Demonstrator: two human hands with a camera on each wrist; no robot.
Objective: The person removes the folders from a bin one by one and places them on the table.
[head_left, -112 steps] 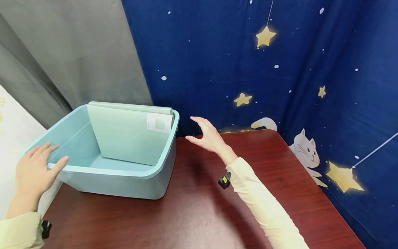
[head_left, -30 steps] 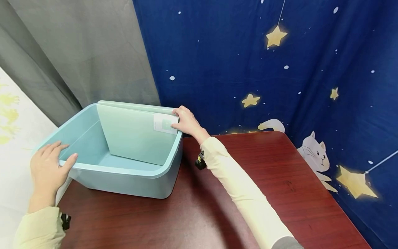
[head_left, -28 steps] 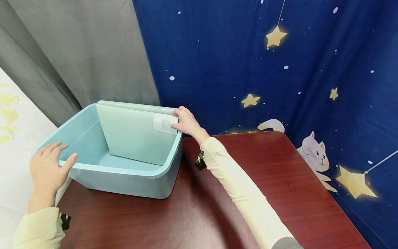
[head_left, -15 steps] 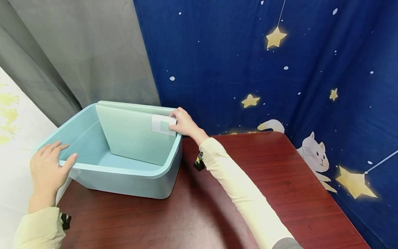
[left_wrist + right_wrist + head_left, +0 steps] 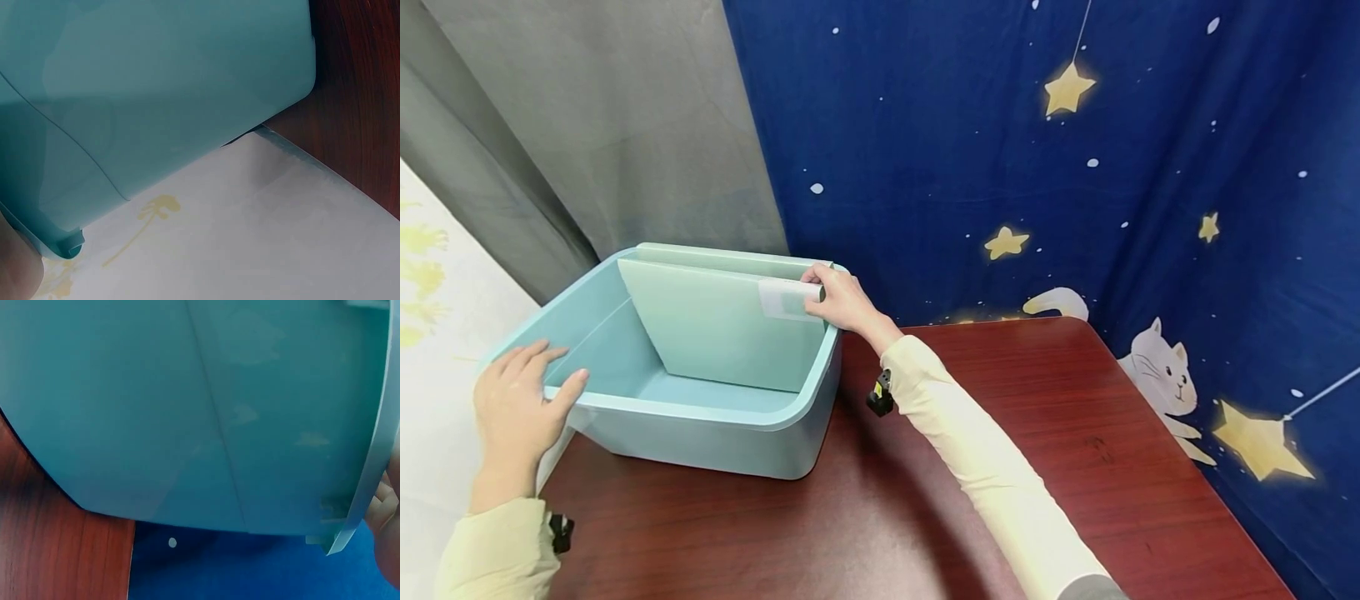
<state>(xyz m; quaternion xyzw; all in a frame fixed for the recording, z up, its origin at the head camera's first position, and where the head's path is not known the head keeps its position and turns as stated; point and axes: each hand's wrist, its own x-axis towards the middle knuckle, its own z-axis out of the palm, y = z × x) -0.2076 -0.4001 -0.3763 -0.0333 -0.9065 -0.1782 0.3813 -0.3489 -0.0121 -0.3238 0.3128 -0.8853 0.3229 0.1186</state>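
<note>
A light blue plastic bin [image 5: 685, 442] stands at the left of the table. Inside it, a pale green folder [image 5: 715, 325] with a white label leans upright toward the back wall. A second pale green panel [image 5: 722, 257] stands behind it, mostly hidden. My right hand [image 5: 850, 302] reaches over the bin's right back corner and pinches the folder's upper right corner between thumb and fingers. My left hand [image 5: 520, 408] rests on the bin's left front corner, fingers over the rim and thumb spread along the front. The wrist views show mainly the bin's outer walls [image 5: 175, 94].
The bin sits on a dark red-brown wooden table [image 5: 1037, 433]. Behind hang a grey curtain [image 5: 610, 125] and a blue curtain [image 5: 925, 150] with stars and a cat. A white sheet [image 5: 250, 237] with yellow prints lies beyond the table's left edge.
My right hand came in from the right and took the folder's corner. Lately the folder's top has shifted a little left and toward me, away from the panel behind. The left hand stays.
</note>
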